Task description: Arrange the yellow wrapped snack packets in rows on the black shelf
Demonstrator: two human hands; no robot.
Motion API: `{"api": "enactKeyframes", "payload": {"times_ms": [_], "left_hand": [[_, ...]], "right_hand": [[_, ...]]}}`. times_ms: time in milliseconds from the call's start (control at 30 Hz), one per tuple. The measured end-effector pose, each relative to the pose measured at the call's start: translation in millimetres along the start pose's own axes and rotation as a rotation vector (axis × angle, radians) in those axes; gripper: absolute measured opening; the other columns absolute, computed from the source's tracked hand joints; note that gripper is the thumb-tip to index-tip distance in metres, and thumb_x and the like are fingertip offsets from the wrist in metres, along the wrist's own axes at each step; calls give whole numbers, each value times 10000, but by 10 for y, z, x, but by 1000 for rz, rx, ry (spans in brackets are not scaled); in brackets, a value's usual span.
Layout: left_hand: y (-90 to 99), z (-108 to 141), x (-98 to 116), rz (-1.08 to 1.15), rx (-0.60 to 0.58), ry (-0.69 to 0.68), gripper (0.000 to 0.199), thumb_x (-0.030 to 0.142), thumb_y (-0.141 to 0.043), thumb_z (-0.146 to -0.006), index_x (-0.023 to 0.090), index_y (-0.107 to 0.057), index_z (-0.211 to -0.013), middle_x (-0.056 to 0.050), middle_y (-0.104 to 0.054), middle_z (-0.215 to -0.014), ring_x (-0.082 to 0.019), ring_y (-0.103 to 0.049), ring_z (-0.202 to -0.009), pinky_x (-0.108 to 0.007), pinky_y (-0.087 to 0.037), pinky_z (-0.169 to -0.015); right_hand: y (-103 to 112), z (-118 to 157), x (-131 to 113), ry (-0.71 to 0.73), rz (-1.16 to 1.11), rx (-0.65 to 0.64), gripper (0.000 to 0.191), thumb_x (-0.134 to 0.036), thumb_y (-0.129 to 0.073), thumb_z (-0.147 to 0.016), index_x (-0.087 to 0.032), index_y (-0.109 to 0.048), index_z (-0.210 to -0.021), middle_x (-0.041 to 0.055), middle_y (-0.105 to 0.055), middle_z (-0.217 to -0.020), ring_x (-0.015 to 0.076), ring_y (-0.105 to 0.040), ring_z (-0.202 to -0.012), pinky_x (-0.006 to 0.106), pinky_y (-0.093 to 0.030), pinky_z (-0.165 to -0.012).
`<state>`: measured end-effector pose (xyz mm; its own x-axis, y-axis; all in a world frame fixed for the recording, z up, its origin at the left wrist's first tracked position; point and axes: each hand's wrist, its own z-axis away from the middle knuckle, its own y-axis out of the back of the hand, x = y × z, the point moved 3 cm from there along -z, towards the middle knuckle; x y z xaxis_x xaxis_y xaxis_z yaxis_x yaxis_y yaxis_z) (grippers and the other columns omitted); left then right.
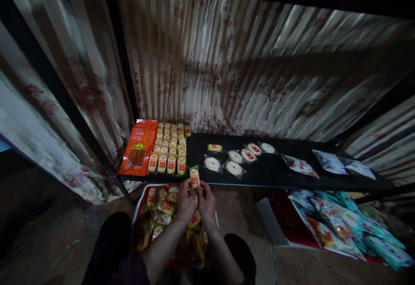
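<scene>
I have the left hand (185, 200) and the right hand (205, 200) close together, fingertips narrowed on either side of one yellow wrapped snack cake (194, 177). It stands label toward me at the tips of both hands, by the front edge of the black shelf (197, 148); I can't tell whether it touches the shelf. Just beyond and left of the left hand, I see packed rows of matching cakes (171, 164), with orange snack pouches (138, 151) farther left. Beyond the right hand lie a single wrapped cake on its side (215, 148) and flat round wrapped pastries (212, 164). Under both hands is a red-and-white tray (135, 216) of loose wrapped cakes (166, 207). Well right of the right hand, an open box (267, 220) holds glossy snack bags (339, 216).
</scene>
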<state>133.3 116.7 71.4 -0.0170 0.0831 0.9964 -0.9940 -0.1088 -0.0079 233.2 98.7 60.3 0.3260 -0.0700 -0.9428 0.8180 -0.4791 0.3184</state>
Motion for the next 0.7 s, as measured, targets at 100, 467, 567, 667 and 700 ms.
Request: {"api": "enactKeyframes", "payload": {"times_ms": [100,467,567,667,700], "left_hand": [[-27,-83,57,-46,8,-32,319,80,-493,-731,197,-633,-993,-90,-621,-1094,-195,-573,-1024,-347,-413,-977],[-210,-448,189,-111,-12,-59,322,70,-465,-734,182,-635,-984,-101,-621,-1122,-204,-560,-1071,-353,-387,-1008],[-258,-559,171,-88,-27,-36,317,93,-474,-751,195,-632,-1007,-89,-640,-1107,-209,-566,-1073,-358,-380,-1014],[-310,-660,189,-51,-27,-23,304,97,-484,-754,206,-632,-996,-78,-648,-1094,-212,-563,-1084,-362,-360,-1033],[-330,-691,210,-48,-24,-31,290,96,-483,-755,202,-632,-980,-81,-644,-1091,-213,-561,-1082,-361,-358,-1034]], "right_hand": [[-20,-114,-28,0,-12,-3,419,-494,-484,-803,-158,-641,-998,127,-696,-999,257,-638,-921,375,-472,-847],[-141,-543,-78,13,-21,10,394,-476,-476,-801,-165,-623,-994,108,-695,-962,246,-642,-863,355,-481,-793],[-186,-677,-47,33,-23,29,394,-477,-478,-784,-163,-632,-966,107,-700,-932,247,-644,-841,357,-482,-785],[-229,-808,-41,52,-19,38,393,-480,-483,-770,-167,-633,-957,100,-700,-914,243,-641,-826,361,-481,-790],[-241,-850,-43,58,-19,39,393,-479,-482,-768,-167,-631,-954,98,-699,-906,241,-640,-817,360,-482,-785]]}}
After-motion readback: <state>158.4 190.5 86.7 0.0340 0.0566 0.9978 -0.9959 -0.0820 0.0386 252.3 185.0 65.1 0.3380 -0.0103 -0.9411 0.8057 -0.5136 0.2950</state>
